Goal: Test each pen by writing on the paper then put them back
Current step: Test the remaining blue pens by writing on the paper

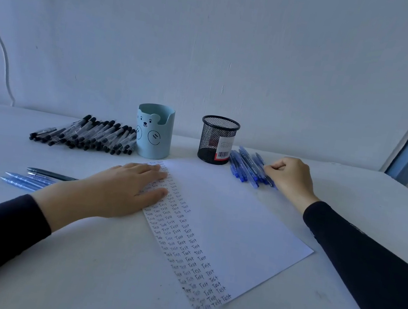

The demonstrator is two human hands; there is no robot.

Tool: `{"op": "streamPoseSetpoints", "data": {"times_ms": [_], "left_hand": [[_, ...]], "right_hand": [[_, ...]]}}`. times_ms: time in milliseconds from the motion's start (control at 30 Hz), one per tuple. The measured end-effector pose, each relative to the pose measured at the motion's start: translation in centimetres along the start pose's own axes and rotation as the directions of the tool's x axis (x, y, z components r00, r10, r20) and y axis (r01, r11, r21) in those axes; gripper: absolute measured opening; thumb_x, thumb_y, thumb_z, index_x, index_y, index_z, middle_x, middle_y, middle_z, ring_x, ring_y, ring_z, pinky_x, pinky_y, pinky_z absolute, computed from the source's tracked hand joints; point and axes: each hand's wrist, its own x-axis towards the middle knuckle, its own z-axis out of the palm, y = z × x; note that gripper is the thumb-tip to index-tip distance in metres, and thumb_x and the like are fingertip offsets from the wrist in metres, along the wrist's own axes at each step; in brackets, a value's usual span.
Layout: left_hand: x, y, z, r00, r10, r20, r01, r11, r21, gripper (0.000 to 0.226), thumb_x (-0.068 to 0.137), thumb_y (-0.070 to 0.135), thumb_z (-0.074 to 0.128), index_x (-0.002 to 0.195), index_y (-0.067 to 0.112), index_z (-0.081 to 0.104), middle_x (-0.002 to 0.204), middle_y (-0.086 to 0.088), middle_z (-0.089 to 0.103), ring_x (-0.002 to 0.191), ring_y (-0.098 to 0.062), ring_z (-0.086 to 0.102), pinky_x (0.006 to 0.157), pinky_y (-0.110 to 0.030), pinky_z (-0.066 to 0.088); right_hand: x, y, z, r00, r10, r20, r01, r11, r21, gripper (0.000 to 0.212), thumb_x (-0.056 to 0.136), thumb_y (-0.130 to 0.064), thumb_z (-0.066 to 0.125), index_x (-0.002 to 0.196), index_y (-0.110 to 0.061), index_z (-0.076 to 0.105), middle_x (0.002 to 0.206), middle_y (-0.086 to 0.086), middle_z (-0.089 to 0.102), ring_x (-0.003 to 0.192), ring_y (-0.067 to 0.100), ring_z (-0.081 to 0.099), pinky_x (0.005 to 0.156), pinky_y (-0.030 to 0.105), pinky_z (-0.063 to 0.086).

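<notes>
A white sheet of paper lies at the table's middle, its left strip filled with rows of the word "Test". My left hand lies flat on the sheet's left edge, fingers straight, pressing it down. A pile of blue pens lies to the right of the black mesh holder. My right hand rests at the right side of that pile, its fingers curled onto a pen there; the pinched pen is mostly hidden by the hand.
A light blue bear cup stands behind the paper. A large pile of black-capped pens lies to its left. Several loose pens, dark and blue, lie left of my left forearm. A wall rises behind the table.
</notes>
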Motion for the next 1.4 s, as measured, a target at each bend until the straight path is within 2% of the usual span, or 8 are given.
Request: {"op": "streamPoseSetpoints", "data": {"times_ms": [267,433,700,800,967,1133,1300,1400], "left_hand": [[0.0,0.0,0.0,1.000,0.003,0.002,-0.003,1.000,-0.007,0.119,0.051,0.095,-0.013,0.151,0.039,0.022,0.159,0.016,0.017,0.145,-0.007,0.018,0.118,-0.029,0.016],[-0.2,0.2,-0.1,1.000,0.009,-0.002,-0.009,1.000,0.002,0.109,0.060,0.093,-0.006,0.151,0.039,0.022,0.160,0.015,0.017,0.145,-0.009,0.019,0.119,-0.031,0.017],[-1.0,-3.2,-5.6,0.947,-0.079,-0.311,-0.026,0.948,-0.318,0.023,0.086,0.042,0.063,0.106,0.033,0.070,0.111,0.006,0.068,0.097,-0.009,0.063,0.094,-0.031,0.050],[-2.7,-5.8,-6.6,0.983,-0.076,-0.164,0.008,0.925,-0.379,0.020,0.074,0.043,0.074,0.089,0.029,0.076,0.090,0.012,0.072,0.086,-0.002,0.065,0.084,-0.027,0.053],[-3.7,-5.6,-7.3,0.998,-0.013,0.059,0.031,0.951,-0.308,0.017,0.068,0.051,0.077,0.081,0.040,0.076,0.097,0.022,0.064,0.087,0.008,0.054,0.073,-0.013,0.033],[-4.0,-4.5,-7.5,0.980,0.053,0.193,-0.015,0.981,-0.195,0.021,0.062,0.059,0.078,0.079,0.048,0.074,0.099,0.027,0.057,0.102,0.006,0.050,0.092,-0.021,0.036],[-3.8,-4.3,-6.8,0.987,0.042,0.157,-0.020,0.990,-0.137,0.012,0.073,0.055,0.075,0.082,0.048,0.074,0.099,0.028,0.054,0.099,0.008,0.050,0.093,-0.020,0.036],[-3.2,-3.9,-6.6,0.992,0.092,-0.089,-0.113,0.953,-0.283,0.007,0.076,0.040,0.078,0.083,0.040,0.075,0.093,0.020,0.055,0.082,0.003,0.051,0.074,-0.011,0.035]], "right_hand": [[0.7,1.2,0.2,0.999,-0.010,0.031,0.008,0.999,0.052,0.030,0.077,-0.016,0.060,0.059,0.006,0.051,0.063,0.025,0.058,0.054,0.023,0.044,0.057,0.027,0.036],[-0.1,-0.2,0.3,0.978,-0.201,-0.058,0.190,0.970,-0.153,0.032,0.087,-0.016,0.058,0.058,-0.008,0.049,0.060,0.004,0.046,0.059,0.023,0.041,0.059,0.031,0.033],[-5.5,-6.8,2.9,0.737,-0.665,0.125,0.659,0.747,0.085,0.013,0.086,-0.018,0.067,0.075,-0.022,0.061,0.073,-0.013,0.058,0.065,0.008,0.053,0.063,0.026,0.047],[-6.2,-6.3,3.9,0.616,-0.762,0.197,0.750,0.645,0.149,0.007,0.086,-0.017,0.067,0.079,-0.017,0.065,0.080,-0.009,0.060,0.071,0.014,0.056,0.065,0.038,0.049],[-6.2,-6.1,3.9,0.642,-0.741,0.198,0.708,0.672,0.219,0.011,0.087,-0.013,0.069,0.081,-0.021,0.065,0.084,-0.012,0.060,0.074,0.013,0.056,0.065,0.032,0.046],[-6.3,-6.2,4.1,0.644,-0.736,0.209,0.707,0.677,0.206,0.009,0.086,-0.015,0.068,0.081,-0.021,0.065,0.086,-0.012,0.059,0.072,0.014,0.056,0.061,0.037,0.048],[-6.3,-6.2,4.1,0.645,-0.739,0.196,0.708,0.674,0.210,0.010,0.086,-0.013,0.069,0.081,-0.021,0.064,0.086,-0.013,0.058,0.070,0.014,0.057,0.060,0.040,0.049],[-6.2,-6.2,4.2,0.671,-0.715,0.199,0.676,0.699,0.233,0.009,0.087,-0.016,0.067,0.081,-0.022,0.064,0.086,-0.014,0.059,0.071,0.016,0.057,0.061,0.036,0.048]]}}
